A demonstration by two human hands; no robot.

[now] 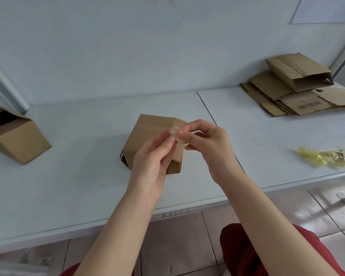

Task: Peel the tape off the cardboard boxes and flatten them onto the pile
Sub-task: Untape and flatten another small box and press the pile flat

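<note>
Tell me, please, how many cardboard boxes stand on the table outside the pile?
2: the open box at the far left, and the middle box behind the left hand and right hand pinching tape.

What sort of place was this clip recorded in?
Probably a plain workroom or packing station rather than a home. A white table stands against a blank wall, with a pile of flattened cardboard at its far right. A tape wad lies nearby, and the floor is tiled.

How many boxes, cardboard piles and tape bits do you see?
Standing cardboard boxes: 2, the middle box and the left box
Cardboard pile: 1
Tape bits: 2, the held tape piece and the yellowish tape clump
Total: 5
</note>
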